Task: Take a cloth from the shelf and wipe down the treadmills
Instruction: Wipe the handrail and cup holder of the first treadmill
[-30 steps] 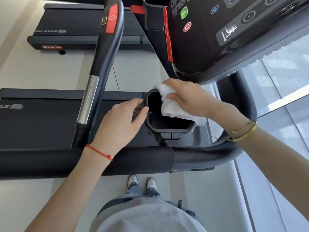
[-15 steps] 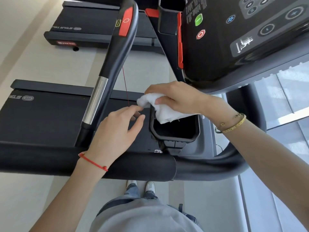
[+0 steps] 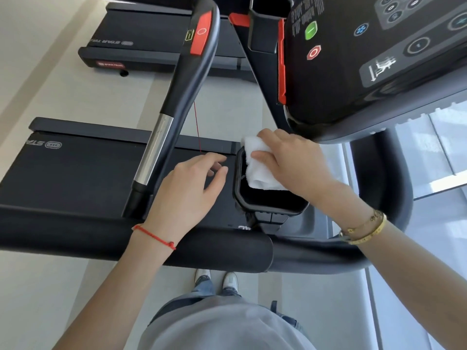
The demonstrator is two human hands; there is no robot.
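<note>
The right hand [image 3: 293, 162] presses a folded white cloth [image 3: 257, 165] against the far-left rim of the black, octagonal plastic cup holder [image 3: 267, 198] mounted below the treadmill console. The right fingers [image 3: 265, 157] lie close together, curled over the top of the cloth; the thumb grips its near edge. The cloth covers the upper left corner of the holder and hangs partly into its opening. Two gold-coloured bracelets [image 3: 366, 228] sit on the right wrist.

The left hand [image 3: 187, 190] hovers just left of the cup holder, palm down, above the black running deck [image 3: 75, 173]. Its fingers [image 3: 214, 160] are loosely spread and slightly bent and hold nothing. Whether the fingertips touch the holder's outer wall cannot be told. A thin red string bracelet [image 3: 154, 237] circles the left wrist.

The black padded front handlebar [image 3: 214, 251] runs across the view beneath both forearms. A black side handrail with a silver metal section [image 3: 156, 150] and a red button panel [image 3: 201, 34] rises to the far left of the console. The dark console panel [image 3: 366, 59] carries a green button [image 3: 310, 30] and a red stop button [image 3: 313, 52]. A thin red cord [image 3: 197, 127] hangs from the console area toward the deck.

A second black treadmill [image 3: 141, 46] stands farther away on the light floor [image 3: 50, 84]. The person's white shoes [image 3: 217, 277] are visible below the handlebar.
</note>
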